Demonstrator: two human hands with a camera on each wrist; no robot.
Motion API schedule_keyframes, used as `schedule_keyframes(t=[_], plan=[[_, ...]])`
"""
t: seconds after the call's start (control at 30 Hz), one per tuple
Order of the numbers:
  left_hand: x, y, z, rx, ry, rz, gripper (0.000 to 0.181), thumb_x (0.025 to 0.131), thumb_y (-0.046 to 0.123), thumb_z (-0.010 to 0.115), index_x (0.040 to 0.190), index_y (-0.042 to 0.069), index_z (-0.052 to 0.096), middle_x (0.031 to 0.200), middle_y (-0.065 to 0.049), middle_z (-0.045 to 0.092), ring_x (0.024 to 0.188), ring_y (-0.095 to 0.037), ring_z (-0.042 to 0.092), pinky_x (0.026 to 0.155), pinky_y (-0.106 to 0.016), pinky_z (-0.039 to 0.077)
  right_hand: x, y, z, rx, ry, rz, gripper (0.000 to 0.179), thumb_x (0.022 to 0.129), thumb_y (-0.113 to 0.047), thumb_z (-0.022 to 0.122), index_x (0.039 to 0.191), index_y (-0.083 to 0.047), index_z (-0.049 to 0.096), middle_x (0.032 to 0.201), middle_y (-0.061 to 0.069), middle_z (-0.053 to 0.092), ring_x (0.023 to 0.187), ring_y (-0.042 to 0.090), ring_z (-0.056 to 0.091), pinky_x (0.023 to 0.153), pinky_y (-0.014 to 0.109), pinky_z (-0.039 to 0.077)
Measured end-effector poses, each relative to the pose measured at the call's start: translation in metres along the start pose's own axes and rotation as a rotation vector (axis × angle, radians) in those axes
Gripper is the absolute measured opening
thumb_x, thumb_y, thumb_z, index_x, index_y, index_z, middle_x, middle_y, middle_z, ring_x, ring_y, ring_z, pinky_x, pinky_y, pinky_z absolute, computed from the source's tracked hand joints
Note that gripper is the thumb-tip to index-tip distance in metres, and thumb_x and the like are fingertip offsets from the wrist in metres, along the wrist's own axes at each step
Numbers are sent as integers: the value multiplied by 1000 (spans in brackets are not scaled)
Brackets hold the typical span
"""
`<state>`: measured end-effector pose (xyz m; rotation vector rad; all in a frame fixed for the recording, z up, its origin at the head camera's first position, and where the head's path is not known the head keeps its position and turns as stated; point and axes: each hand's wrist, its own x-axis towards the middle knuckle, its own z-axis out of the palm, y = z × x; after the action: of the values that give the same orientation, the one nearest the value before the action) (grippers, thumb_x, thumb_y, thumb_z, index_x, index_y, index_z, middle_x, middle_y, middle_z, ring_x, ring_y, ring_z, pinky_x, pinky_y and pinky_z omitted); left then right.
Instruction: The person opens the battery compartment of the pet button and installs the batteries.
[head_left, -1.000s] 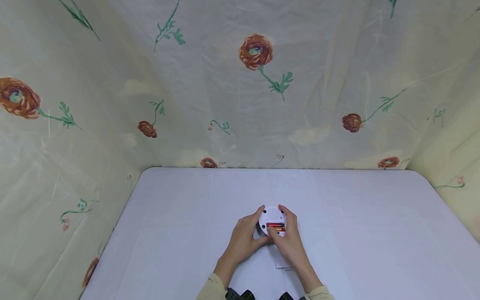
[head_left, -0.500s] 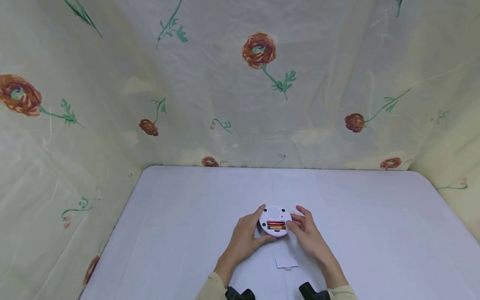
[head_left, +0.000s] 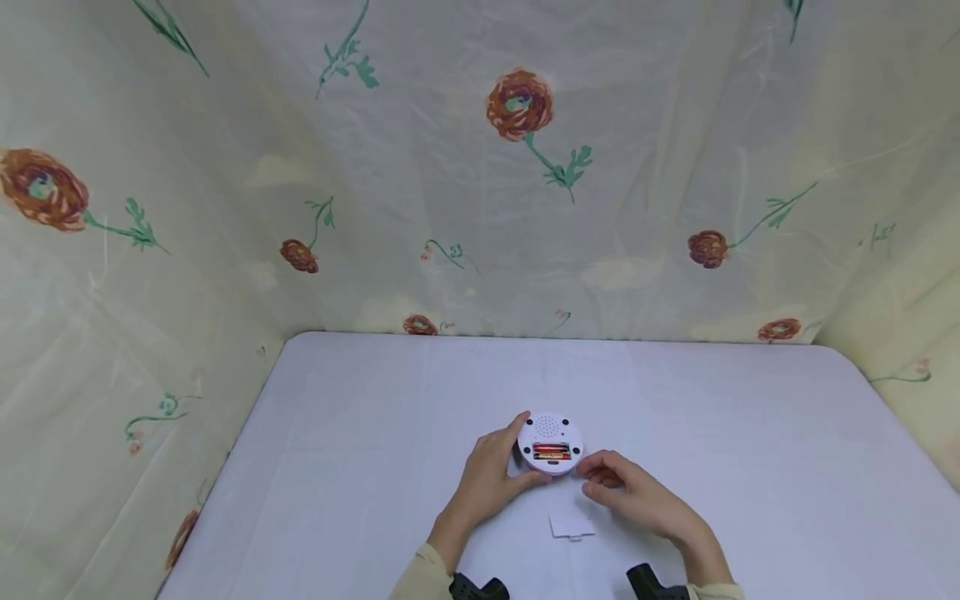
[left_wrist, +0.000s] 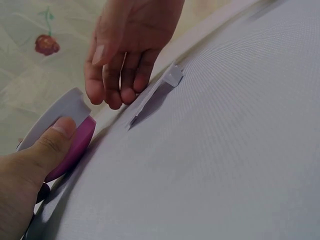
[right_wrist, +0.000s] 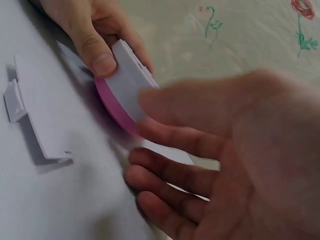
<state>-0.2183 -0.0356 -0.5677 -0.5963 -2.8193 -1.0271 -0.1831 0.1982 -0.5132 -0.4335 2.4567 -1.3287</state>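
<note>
A round white device (head_left: 547, 427) with speaker holes and small dark feet faces up in the head view. Its uncovered battery compartment holds red and gold batteries (head_left: 551, 452). My left hand (head_left: 486, 473) grips the device by its left rim, thumb on the near edge. From the side, a pink band (right_wrist: 112, 102) shows around it in the right wrist view. My right hand (head_left: 641, 497), fingers loosely bent and holding nothing, hovers just right of the device. Below it on the table lies a white battery cover (head_left: 572, 527) with a small tab, seen edge-on in the left wrist view.
The table (head_left: 360, 417) has a white cloth over it. Behind and on both sides hangs a flower-printed curtain (head_left: 420, 167). Dark wrist camera mounts (head_left: 480, 588) sit at each wrist.
My right hand, which had its thumb on the batteries, has drawn away to the right and then lowered toward the battery cover. The left hand and the device have stayed put.
</note>
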Motion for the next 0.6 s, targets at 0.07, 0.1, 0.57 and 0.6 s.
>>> schedule_keyframes(t=[0.07, 0.1, 0.57, 0.6], plan=[[0, 0, 0, 0, 1, -1, 92, 75, 55, 70, 150, 24, 26, 140, 0, 52, 127, -18, 50, 108, -39, 35, -4, 0, 1, -42, -49, -59, 34, 89, -29, 64, 114, -8, 57, 114, 7, 59, 100, 13, 54, 87, 21, 44], [0, 0, 0, -1, 1, -3, 92, 75, 55, 70, 150, 24, 26, 140, 0, 52, 127, -18, 50, 108, -39, 35, -5, -1, 1, -57, -68, -78, 35, 87, -30, 66, 114, -9, 58, 114, 6, 58, 101, 14, 53, 88, 22, 43], [0, 2, -2, -40, -5, -7, 91, 75, 55, 69, 149, 21, 28, 141, 0, 51, 129, -18, 49, 109, -41, 35, -6, -16, 16, -279, -200, -83, 34, 70, -29, 79, 98, -27, 61, 103, -10, 52, 97, 8, 39, 83, 28, 34], [0, 2, -2, -40, -5, -7, 91, 75, 55, 69, 149, 21, 28, 141, -1, 51, 129, -18, 49, 109, -41, 35, -6, -17, 17, -282, -199, -79, 32, 70, -27, 78, 97, -26, 61, 102, -10, 51, 97, 8, 39, 83, 28, 34]])
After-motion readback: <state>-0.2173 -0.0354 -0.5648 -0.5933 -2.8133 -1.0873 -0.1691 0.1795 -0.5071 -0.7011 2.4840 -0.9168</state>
